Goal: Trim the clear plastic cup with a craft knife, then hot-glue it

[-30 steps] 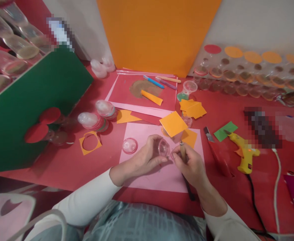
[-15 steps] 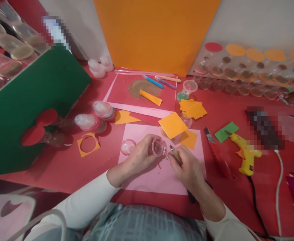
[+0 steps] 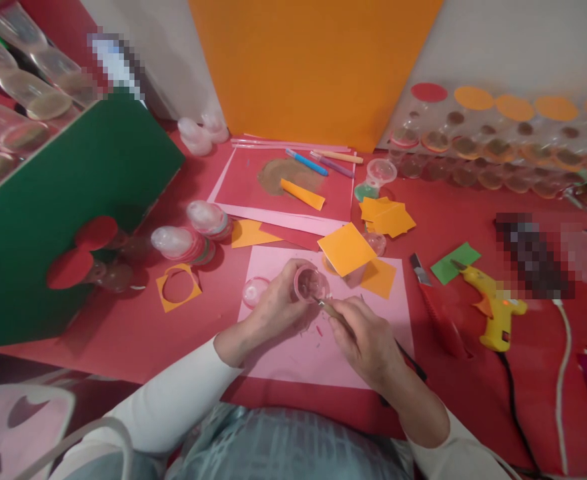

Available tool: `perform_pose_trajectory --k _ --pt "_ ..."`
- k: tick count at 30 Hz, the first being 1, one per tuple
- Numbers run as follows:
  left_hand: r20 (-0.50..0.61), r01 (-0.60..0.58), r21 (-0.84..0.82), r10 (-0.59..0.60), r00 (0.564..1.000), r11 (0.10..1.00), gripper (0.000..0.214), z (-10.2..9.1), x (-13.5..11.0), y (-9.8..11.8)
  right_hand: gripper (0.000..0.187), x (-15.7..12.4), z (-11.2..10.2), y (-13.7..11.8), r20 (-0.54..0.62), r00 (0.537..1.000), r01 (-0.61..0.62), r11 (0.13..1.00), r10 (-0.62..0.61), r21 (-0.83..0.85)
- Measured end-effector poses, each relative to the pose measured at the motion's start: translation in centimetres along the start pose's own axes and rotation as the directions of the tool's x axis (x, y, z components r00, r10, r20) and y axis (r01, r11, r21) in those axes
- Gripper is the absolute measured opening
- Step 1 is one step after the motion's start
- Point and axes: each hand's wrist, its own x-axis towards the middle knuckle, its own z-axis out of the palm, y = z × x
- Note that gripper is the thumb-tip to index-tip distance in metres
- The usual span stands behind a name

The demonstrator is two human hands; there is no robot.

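My left hand (image 3: pixel 273 308) is closed around a small clear plastic cup (image 3: pixel 311 283) with a pink disc on its bottom, held above a pink paper sheet (image 3: pixel 293 353). My right hand (image 3: pixel 361 337) grips a thin dark-handled craft knife (image 3: pixel 331 309), and its tip touches the cup's rim. Tiny pink shavings lie on the pink paper under the hands. Another clear cup (image 3: pixel 253 291) sits on the sheet to the left of my left hand.
Orange paper squares (image 3: pixel 346 248) lie beyond the hands, and an orange square with a round cutout (image 3: pixel 177 287) lies left. A yellow glue gun (image 3: pixel 493 309), a red cutter (image 3: pixel 436 307), stacked cups (image 3: pixel 193 233), a green board (image 3: pixel 68 200) and rows of capped cups (image 3: pixel 498 160) surround the red table.
My left hand has turned the cup so its pink bottom faces me. My right hand has swung the knife down from upright to slant its tip against the cup's rim.
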Motion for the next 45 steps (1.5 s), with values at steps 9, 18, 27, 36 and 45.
perform_pose_trajectory --k 9,18,27,36,45 --pt "0.015 0.014 0.050 -0.015 1.000 0.999 0.034 0.3 -0.1 -0.7 0.026 -0.1 0.4 0.1 0.009 1.000 0.019 0.999 -0.018 -0.042" --pt "0.020 -0.037 0.085 0.036 0.999 0.996 0.032 0.5 -0.1 0.0 0.020 -0.2 0.7 0.1 -0.005 1.000 0.003 0.999 -0.004 -0.046" --pt "-0.013 -0.040 0.089 0.041 0.999 0.995 0.027 0.8 -0.4 0.4 0.016 0.0 1.0 0.0 0.000 1.000 0.008 1.000 -0.008 -0.008" --pt "-0.015 -0.042 0.088 0.044 0.999 0.995 0.028 0.9 -0.3 0.4 0.014 0.1 0.9 -0.1 0.009 1.000 -0.019 1.000 0.019 0.024" --pt "-0.029 -0.003 0.066 0.005 1.000 0.998 0.030 0.8 -0.1 -0.1 0.015 0.0 0.5 -0.1 0.028 0.999 -0.021 0.999 0.020 0.047"
